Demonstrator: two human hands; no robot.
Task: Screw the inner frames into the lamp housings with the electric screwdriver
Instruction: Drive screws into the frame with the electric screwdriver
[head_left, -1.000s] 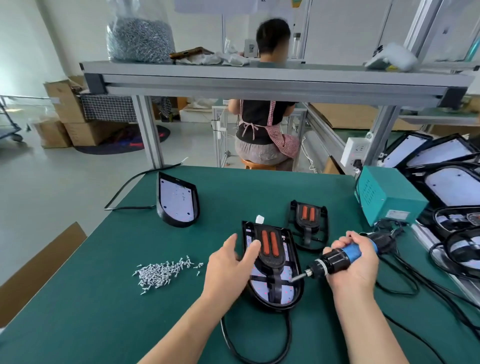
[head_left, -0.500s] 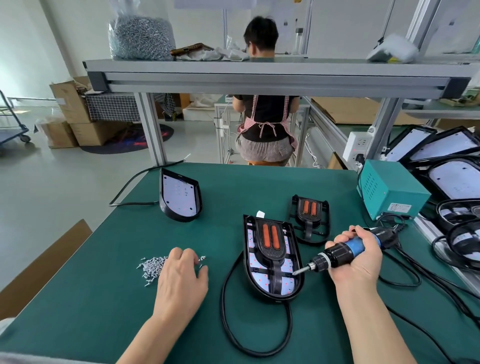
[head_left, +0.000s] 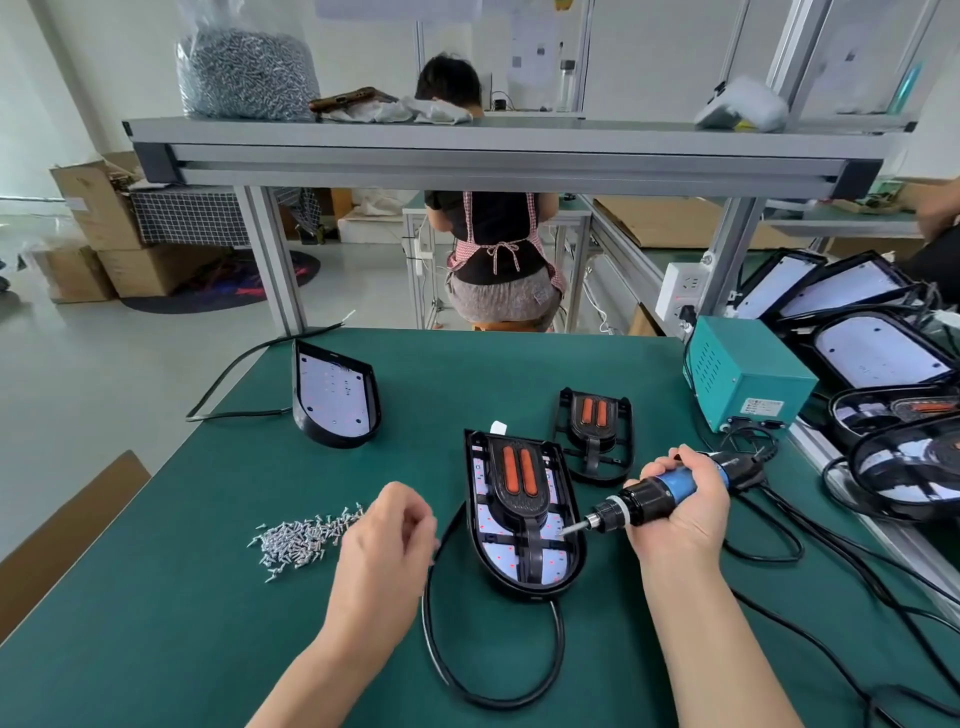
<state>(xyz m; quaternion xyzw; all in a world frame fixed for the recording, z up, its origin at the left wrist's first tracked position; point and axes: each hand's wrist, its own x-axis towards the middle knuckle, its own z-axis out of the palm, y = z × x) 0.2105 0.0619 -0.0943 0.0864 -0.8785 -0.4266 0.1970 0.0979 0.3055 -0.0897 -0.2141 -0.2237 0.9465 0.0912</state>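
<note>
Head camera looks down on the green-matted surface (head_left: 182, 639). A black teardrop-shaped plastic lamp housing (head_left: 519, 590) lies flat at its centre, with a black inner frame with two orange strips (head_left: 519, 480) seated inside. The right hand (head_left: 680, 512) grips the black-and-blue electric screwdriver (head_left: 623, 512), its bit over the housing. The left hand (head_left: 384, 540) hovers, fingers curled, beside a pile of small silver screws (head_left: 298, 538); I cannot tell whether it pinches one.

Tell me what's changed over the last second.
The left hand left the lamp housing, reached left to the screw pile, and is now lifted back toward the housing, fingers curled; any screw in them is hidden. The right hand still grips the electric screwdriver, bit at the housing's right side.
</note>
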